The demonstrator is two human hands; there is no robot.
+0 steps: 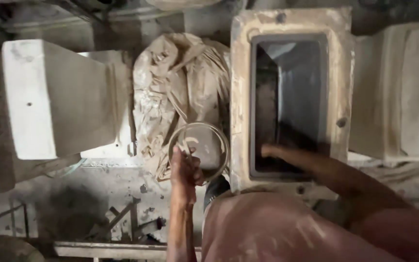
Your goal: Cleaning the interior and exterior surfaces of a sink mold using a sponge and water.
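I look down on a dusty, dim workshop floor [73, 204], grey and streaked with pale slip, with bits of dark scrap lying on it near the bottom edge.

My left hand [185, 174] has its grip closed on the near rim of a small round bowl [201, 145], thumb over the edge, fingers under it. The bowl is shallow and clay-smeared, and it sits just in front of the hand, resting against a crumpled beige plastic sheet [175, 82] that bulges up between the two big blocks.

My right hand [270, 151] reaches into the open rectangular plaster mould [241, 97], fingertips touching the lower left corner of the dark cavity. The hand is blurred, so I cannot tell whether its grip is wide or narrow; it holds nothing that I can see.

The mould is a tall cream-coloured frame with a thick rim and a deep grey hollow, just right of the bowl. Left of the plastic sheet stands a white plaster block [54, 97], tilted, with a small hole in its face. At the far right lies another pale mould slab [403, 92]. I see no labels or signs anywhere.
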